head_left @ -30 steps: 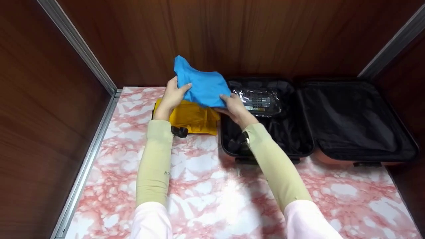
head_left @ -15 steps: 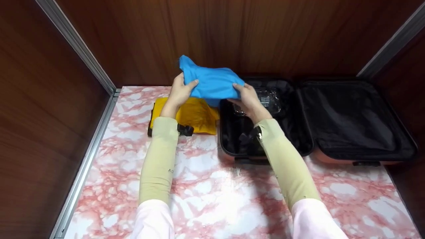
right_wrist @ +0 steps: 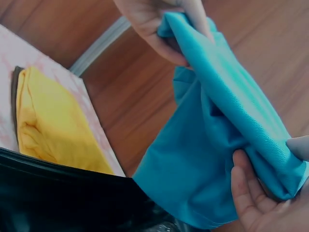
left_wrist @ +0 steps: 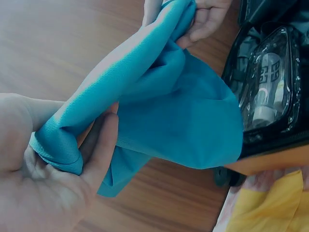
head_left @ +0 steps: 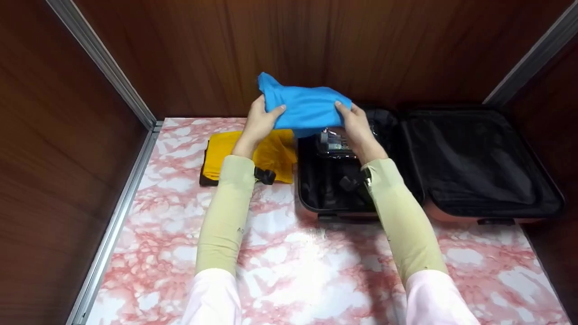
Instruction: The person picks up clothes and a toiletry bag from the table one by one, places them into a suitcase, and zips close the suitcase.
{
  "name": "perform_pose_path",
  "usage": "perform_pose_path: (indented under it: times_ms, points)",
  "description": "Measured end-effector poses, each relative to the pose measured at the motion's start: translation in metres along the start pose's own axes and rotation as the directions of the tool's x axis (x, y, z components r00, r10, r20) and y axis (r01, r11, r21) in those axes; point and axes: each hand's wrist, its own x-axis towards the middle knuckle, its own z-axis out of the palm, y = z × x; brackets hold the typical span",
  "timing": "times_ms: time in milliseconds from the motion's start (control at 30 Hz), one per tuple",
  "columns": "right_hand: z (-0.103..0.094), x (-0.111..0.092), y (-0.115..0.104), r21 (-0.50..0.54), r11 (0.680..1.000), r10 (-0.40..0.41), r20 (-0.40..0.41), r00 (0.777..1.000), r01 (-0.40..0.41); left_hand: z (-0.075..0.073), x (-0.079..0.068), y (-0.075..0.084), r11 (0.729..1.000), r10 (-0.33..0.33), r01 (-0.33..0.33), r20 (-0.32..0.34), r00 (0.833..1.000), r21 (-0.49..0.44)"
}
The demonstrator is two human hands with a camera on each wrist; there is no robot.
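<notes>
A folded blue cloth (head_left: 311,106) hangs in the air between both hands, above the suitcase's left edge and the yellow cloth. My left hand (head_left: 260,121) grips its left end, thumb on top and fingers beneath, as the left wrist view shows. At the other end my right hand (head_left: 357,126) pinches it the same way. Loose layers of the blue cloth (left_wrist: 178,116) droop below the grip in the left wrist view. Behind the right hand, a clear pouch (head_left: 334,142) with bottles lies inside the open black-lined suitcase (head_left: 316,209).
Folded yellow cloth (head_left: 226,153) lies on a dark item (head_left: 208,182) left of the suitcase. The suitcase's opened lid half (head_left: 478,162) spreads to the right. A pink-and-white marbled table (head_left: 280,271) sits between brown wooden panels (head_left: 289,40).
Both hands have carried the blue cloth rightward and slightly up, from over the yellow cloth toward the suitcase. More of the yellow cloth shows now.
</notes>
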Motion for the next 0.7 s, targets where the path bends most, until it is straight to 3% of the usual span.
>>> perform_pose_path:
  times_ms: [200, 500, 700]
  points:
    - [-0.013, -0.002, -0.01, -0.019, 0.999, -0.051, -0.027, 0.998, 0.051, 0.013, 0.004, 0.007, 1.0, -0.021, 0.021, 0.023, 1.0, -0.009]
    - [-0.026, -0.003, -0.022, -0.038, 0.991, -0.128, -0.064, 0.99, 0.126, 0.027, 0.01, 0.012, 0.999, 0.009, -0.008, 0.036, 0.999, -0.038]
    - [-0.036, -0.006, -0.03, -0.043, 0.992, -0.125, -0.104, 0.987, 0.121, 0.04, 0.013, 0.015, 0.999, -0.01, 0.011, 0.023, 1.0, -0.034]
